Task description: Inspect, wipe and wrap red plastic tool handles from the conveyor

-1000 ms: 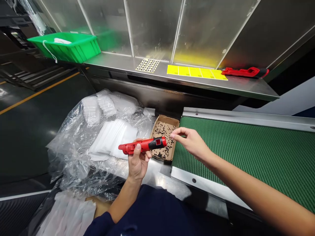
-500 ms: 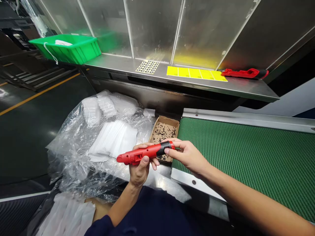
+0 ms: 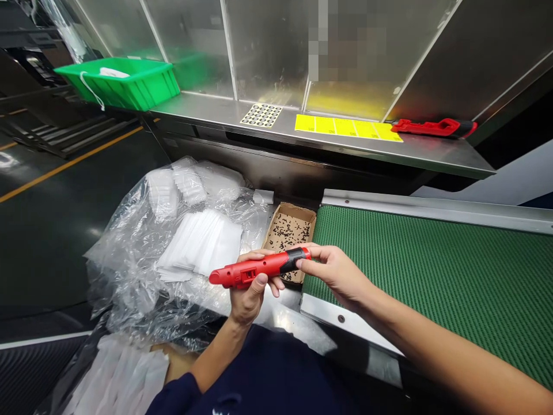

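Observation:
A red plastic tool housing (image 3: 259, 266) with a black section near its right end lies nearly level between my hands. My left hand (image 3: 247, 301) is wrapped around its middle from below, the thumb on the near side. At the black end, my right hand (image 3: 334, 270) pinches it between thumb and fingers. Just behind the housing is a shallow cardboard box (image 3: 299, 208) scattered with small black pieces, partly hidden by the housing and my hands. Whether a small piece sits under my right fingertips cannot be made out.
White sleeves (image 3: 203, 242) lie on clear plastic wrap (image 3: 125, 259) at left. A green belt (image 3: 423, 265) runs off to the right. The steel shelf (image 3: 194, 108) bears a green bin (image 3: 151, 86), a sticker sheet (image 3: 261, 115), yellow labels (image 3: 345, 127) and another red housing (image 3: 427, 127).
Both hands and the housing appear slightly farther right, with the whole view shifting a little too. The grip on the housing is the same.

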`<state>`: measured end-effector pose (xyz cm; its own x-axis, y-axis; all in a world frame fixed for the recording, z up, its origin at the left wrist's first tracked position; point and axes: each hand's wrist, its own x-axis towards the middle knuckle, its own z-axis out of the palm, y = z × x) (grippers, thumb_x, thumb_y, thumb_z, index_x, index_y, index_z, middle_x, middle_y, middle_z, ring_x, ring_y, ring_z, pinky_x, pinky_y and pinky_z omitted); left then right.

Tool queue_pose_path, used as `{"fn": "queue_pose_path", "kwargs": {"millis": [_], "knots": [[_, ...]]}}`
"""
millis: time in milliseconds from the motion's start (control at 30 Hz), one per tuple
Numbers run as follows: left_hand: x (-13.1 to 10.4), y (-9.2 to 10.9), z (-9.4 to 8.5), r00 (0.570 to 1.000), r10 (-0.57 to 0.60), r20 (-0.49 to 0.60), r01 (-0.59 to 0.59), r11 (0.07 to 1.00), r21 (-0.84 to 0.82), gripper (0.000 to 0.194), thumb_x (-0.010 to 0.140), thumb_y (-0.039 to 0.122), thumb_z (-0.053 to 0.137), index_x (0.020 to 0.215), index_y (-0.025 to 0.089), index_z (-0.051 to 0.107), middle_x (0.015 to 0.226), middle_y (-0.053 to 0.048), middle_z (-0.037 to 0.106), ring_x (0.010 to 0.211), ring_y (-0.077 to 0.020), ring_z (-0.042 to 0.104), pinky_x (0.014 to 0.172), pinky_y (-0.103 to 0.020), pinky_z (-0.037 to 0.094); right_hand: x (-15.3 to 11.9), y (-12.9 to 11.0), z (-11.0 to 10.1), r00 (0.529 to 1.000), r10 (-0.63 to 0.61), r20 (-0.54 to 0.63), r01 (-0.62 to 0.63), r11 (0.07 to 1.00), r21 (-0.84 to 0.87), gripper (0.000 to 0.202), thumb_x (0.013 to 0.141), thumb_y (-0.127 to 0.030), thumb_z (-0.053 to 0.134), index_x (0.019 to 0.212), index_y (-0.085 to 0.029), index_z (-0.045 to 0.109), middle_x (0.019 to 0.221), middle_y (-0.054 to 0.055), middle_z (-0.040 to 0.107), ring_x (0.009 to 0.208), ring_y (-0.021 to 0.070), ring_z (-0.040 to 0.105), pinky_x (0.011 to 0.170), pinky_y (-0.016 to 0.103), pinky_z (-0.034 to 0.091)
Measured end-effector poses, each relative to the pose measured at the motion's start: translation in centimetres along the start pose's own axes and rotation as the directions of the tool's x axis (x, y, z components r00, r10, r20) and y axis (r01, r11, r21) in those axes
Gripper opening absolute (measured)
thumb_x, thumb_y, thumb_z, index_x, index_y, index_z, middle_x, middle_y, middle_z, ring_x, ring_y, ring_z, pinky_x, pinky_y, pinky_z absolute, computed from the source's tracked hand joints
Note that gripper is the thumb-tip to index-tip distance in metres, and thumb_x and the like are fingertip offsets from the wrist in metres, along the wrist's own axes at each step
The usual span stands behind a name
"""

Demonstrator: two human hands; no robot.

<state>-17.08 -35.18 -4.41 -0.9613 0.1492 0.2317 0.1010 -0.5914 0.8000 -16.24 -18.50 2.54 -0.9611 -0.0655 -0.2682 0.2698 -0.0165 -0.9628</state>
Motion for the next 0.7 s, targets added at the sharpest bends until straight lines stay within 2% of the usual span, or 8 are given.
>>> {"fn": "queue_pose_path", "kwargs": {"millis": [167, 367, 467, 533, 633, 700], "knots": [[0.0, -0.3, -0.4, 1.0, 0.0, 0.016, 0.001, 1.0, -0.019, 0.031, 0.083, 0.039, 0.076, 0.105, 0.023, 0.061, 0.106, -0.007, 0.066, 0.05, -0.0103, 0.062, 0.038, -0.018, 0.048, 0.0, -0.1, -0.5, 0.999, 0.034, 0.034, -0.035, 0.999, 0.024, 0.023, 0.061, -0.041, 0.078, 0.066, -0.019, 0.076, 0.09, 0.005, 0.069, 0.088, 0.0225, 0.057, 0.09, 0.037, 0.042], [0.0, -0.3, -0.8, 0.988, 0.019, 0.152, -0.029, 0.998, 0.06, 0.025, 0.086, 0.025, 0.073, 0.107, 0.023, 0.059, 0.114, -0.006, 0.062, 0.059, -0.0123, 0.068, 0.045, -0.018, 0.056, 0.0, 0.0, -1.0, 0.995, 0.063, 0.082, -0.06, 0.998, -0.031, 0.02, 0.063, -0.038, 0.076, 0.07, -0.019, 0.077, 0.096, 0.005, 0.071, 0.096, 0.0244, 0.059, 0.101, 0.04, 0.037], [-0.1, 0.0, -0.8, 0.98, 0.038, 0.197, -0.064, 0.99, 0.125, 0.027, 0.087, 0.019, 0.071, 0.11, 0.026, 0.06, 0.118, -0.005, 0.059, 0.066, -0.0141, 0.07, 0.051, -0.02, 0.059, 0.1, 0.3, -0.9, 0.997, 0.022, 0.07, -0.014, 0.994, -0.108, 0.018, 0.067, -0.036, 0.07, 0.073, -0.02, 0.076, 0.092, 0.004, 0.072, 0.099, 0.0252, 0.06, 0.105, 0.04, 0.036], [-0.3, 0.2, -0.6, 0.975, 0.063, 0.214, -0.101, 0.98, 0.17, 0.029, 0.087, 0.015, 0.07, 0.111, 0.028, 0.061, 0.12, -0.005, 0.057, 0.07, -0.0146, 0.071, 0.056, -0.022, 0.062, 0.2, 0.6, -0.8, 0.999, -0.023, 0.025, 0.027, 0.98, -0.199, 0.02, 0.07, -0.034, 0.064, 0.078, -0.02, 0.075, 0.086, 0.003, 0.071, 0.094, 0.0246, 0.061, 0.102, 0.041, 0.039], [-0.5, 0.3, -0.3, 0.972, 0.1, 0.211, -0.147, 0.964, 0.22, 0.031, 0.087, 0.012, 0.068, 0.113, 0.027, 0.061, 0.121, -0.006, 0.056, 0.071, -0.0147, 0.071, 0.06, -0.024, 0.063, 0.4, 1.0, -0.8, 0.996, -0.084, -0.039, 0.067, 0.945, -0.32, 0.021, 0.072, -0.033, 0.058, 0.082, -0.021, 0.073, 0.084, 0.003, 0.069, 0.088, 0.0238, 0.061, 0.096, 0.043, 0.043], [-0.6, 0.2, -0.3, 0.975, 0.112, 0.19, -0.153, 0.964, 0.215, 0.029, 0.088, 0.013, 0.067, 0.113, 0.026, 0.06, 0.121, -0.006, 0.057, 0.07, -0.0145, 0.071, 0.059, -0.024, 0.062, 0.4, 1.0, -0.8, 0.994, -0.101, -0.035, 0.082, 0.935, -0.345, 0.02, 0.073, -0.034, 0.057, 0.079, -0.021, 0.07, 0.084, 0.003, 0.068, 0.087, 0.0239, 0.06, 0.095, 0.043, 0.044]]}}
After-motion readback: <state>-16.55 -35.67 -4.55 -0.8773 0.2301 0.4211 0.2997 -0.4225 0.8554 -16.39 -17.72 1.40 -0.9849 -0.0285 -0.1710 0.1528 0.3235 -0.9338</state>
